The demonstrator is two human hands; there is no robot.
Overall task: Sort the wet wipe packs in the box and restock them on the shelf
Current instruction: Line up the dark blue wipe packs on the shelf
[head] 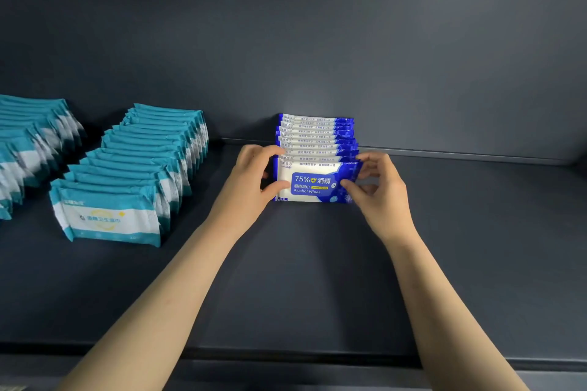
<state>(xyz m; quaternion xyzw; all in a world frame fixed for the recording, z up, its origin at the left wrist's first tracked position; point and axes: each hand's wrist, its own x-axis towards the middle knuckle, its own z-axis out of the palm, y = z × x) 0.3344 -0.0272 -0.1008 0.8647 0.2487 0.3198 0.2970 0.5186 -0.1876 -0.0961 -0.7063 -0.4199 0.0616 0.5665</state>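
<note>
Two bare hands on one row of blue-and-white plastic alcohol wipe packs standing on the dark grey metal shelf, left hand and right hand pinching the front pack's ends, two rows of teal-and-white wipe packs well apart at left.

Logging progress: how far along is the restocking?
Done: two teal wet wipe rows stand on the shelf, plus a blue alcohol wipe row. In hand: left hand and right hand pinch the front blue pack. Left: unknown; the box is out of view.
</note>
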